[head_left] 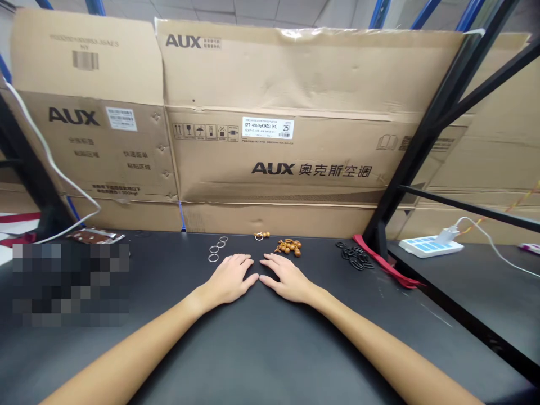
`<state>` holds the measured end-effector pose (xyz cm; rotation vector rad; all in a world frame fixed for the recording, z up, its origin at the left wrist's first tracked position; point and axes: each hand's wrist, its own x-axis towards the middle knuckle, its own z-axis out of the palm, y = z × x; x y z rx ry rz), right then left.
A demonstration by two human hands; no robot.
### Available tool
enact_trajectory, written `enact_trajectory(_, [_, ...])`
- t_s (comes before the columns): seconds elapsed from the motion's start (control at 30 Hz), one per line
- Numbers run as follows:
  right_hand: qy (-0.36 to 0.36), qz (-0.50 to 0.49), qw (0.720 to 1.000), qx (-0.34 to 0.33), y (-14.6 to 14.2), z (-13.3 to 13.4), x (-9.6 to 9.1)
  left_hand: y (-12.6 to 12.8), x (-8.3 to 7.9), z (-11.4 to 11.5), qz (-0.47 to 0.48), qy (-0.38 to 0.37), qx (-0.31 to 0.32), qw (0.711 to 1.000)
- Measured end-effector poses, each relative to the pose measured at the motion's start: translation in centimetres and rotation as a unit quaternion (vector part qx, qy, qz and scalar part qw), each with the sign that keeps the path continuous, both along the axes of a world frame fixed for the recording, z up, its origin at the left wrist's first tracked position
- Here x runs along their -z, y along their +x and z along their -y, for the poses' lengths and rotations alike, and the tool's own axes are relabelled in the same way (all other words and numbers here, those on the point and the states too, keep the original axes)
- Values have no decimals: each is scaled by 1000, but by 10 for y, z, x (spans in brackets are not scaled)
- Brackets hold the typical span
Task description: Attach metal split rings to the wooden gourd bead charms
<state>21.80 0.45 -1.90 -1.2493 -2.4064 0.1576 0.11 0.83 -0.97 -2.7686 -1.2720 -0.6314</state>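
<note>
My left hand [232,277] lies palm down on the black table [253,360], fingers stretched out and holding nothing. Opposite it, my right hand [287,277] rests flat in the same way, the two thumbs nearly meeting. Several silver metal rings [214,249] lie in a slanting row just beyond my left hand. Past the right fingertips sits a small pile of brown wooden gourd-shaped pendants [289,247]. Farther back, a silver ring [259,237] lies by another brown pendant [265,234].
Black loops [356,256] lie in a heap at the right, beside a red strap [390,269]. A white power strip [431,246] with a plug stands beyond the black frame post [415,135]. Cardboard sheets [312,73] wall off the back. A white cable [54,157] hangs at left.
</note>
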Motion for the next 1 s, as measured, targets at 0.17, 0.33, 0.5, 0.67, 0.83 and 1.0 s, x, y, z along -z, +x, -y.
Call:
enact_trajectory(0.17, [0,-6,1000,-1,1,0,1,2,3,2,-10,1,-75,997])
enact_trajectory(0.33, [1,-8,1000,-1,-1,1,-1,3,3,4,-30,-52,-125,990])
enact_trajectory(0.5, [1,0,1000,1,-1,1,-1,1,0,3,-21,-33,-47,998])
enact_trajectory(0.67, [48,-15,998,35,-1,0,0,1,-3,4,-8,-9,5,1000])
enact_trajectory(0.83, [95,2,982,162,4,-7,-3,6,-1,7,-15,44,-61,997])
enact_trajectory(1.0, [72,39,974,212,9,-9,-2,6,-1,6,-40,25,-87,995])
